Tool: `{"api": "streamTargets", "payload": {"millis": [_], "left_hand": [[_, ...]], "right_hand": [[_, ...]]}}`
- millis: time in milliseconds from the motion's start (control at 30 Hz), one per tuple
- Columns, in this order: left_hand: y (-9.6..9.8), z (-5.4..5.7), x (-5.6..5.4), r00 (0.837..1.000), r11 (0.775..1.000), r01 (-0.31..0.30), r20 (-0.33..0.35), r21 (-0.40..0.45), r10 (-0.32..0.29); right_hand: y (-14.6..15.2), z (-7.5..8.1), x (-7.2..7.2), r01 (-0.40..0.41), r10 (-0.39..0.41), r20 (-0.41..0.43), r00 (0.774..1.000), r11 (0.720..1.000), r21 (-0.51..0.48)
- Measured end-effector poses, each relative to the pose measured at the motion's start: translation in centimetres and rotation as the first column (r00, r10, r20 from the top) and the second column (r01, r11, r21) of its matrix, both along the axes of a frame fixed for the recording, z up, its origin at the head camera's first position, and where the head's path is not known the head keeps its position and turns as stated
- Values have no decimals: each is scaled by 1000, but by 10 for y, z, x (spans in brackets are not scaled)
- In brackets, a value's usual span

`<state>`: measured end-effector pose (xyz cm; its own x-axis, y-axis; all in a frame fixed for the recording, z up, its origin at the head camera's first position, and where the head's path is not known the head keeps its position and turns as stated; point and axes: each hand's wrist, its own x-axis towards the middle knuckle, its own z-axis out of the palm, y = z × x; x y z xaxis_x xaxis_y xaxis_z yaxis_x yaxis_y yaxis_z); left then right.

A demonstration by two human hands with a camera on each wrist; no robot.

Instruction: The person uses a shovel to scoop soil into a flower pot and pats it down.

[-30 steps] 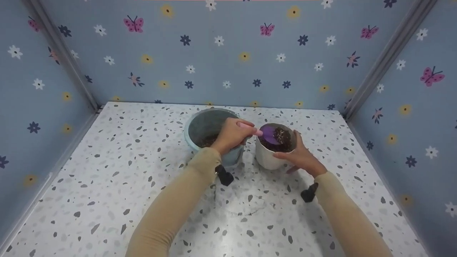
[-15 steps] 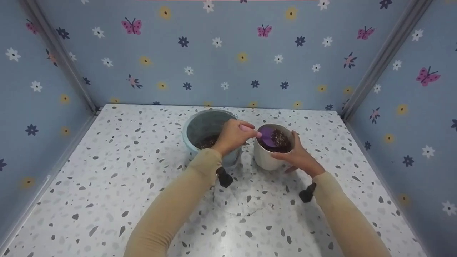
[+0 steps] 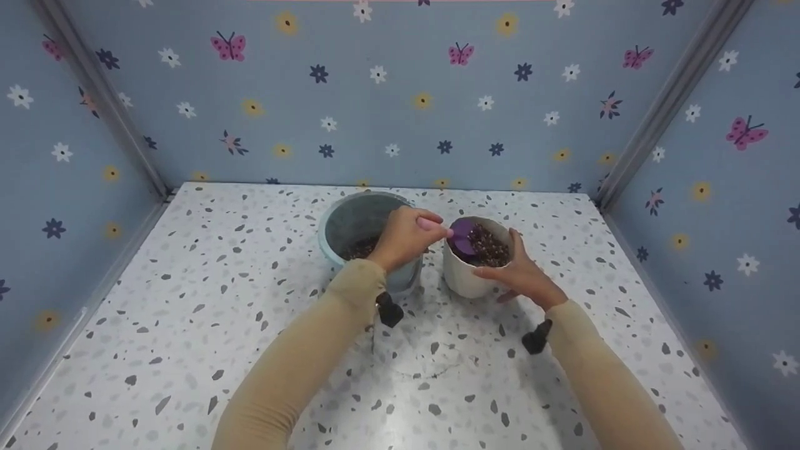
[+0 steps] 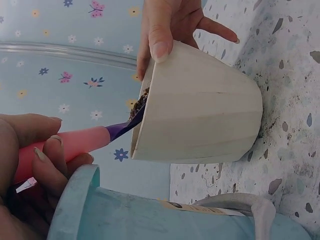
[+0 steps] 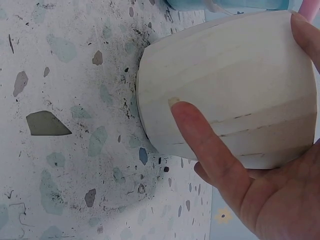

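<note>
Scoop: I see its purple blade inside the pot's mouth, on the side nearer the bucket, against dark soil flecked with pale grains. Its smooth pink handle points out over the rim.
Left hand: fingers curled and clamped round the handle, beside the bucket's rim.
Pot: off-white, faceted, narrower at the base, standing on the table just beside the bucket. From the right wrist I make out thin dark scratches on its wall.
Right hand: gripping the pot near its rim, fingers spread apart around it.
Bucket: pale blue, round, with a thick lip, a grey handle strip at its side and more dark soil inside.
Sleeves: beige, wrinkled on the left arm, with a black device at each wrist.
Table: white, terrazzo-patterned, with grey and bluish chips; dark smudges and crumbs lie around the pot's base.
Walls: blue panels printed with flowers and pink butterflies, meeting at grey corner posts.
Writing: the bucket carries a yellowish label, too oblique for me to read.
</note>
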<state>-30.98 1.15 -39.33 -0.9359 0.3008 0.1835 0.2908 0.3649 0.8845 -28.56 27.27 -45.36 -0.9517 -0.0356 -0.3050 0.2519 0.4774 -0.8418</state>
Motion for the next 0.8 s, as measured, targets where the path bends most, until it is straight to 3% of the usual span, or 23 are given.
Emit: {"api": "streamTargets", "payload": {"millis": [267, 533, 667, 800], "left_hand": [[3, 2, -2, 995, 996, -23, -97, -85, 15], [5, 2, -5, 974, 986, -39, -225, -165, 1], [4, 3, -5, 949, 974, -35, -312, -224, -38], [1, 3, -3, 905, 942, -43, -413, -332, -104]], "right_hand": [[0, 0, 1, -15, 15, -11, 1000, 1000, -21], [1, 1, 1, -20, 20, -12, 1000, 999, -28], [1, 2, 0, -11, 11, -11, 1000, 1000, -17], [1, 1, -1, -24, 24, -16, 1000, 1000, 0]]}}
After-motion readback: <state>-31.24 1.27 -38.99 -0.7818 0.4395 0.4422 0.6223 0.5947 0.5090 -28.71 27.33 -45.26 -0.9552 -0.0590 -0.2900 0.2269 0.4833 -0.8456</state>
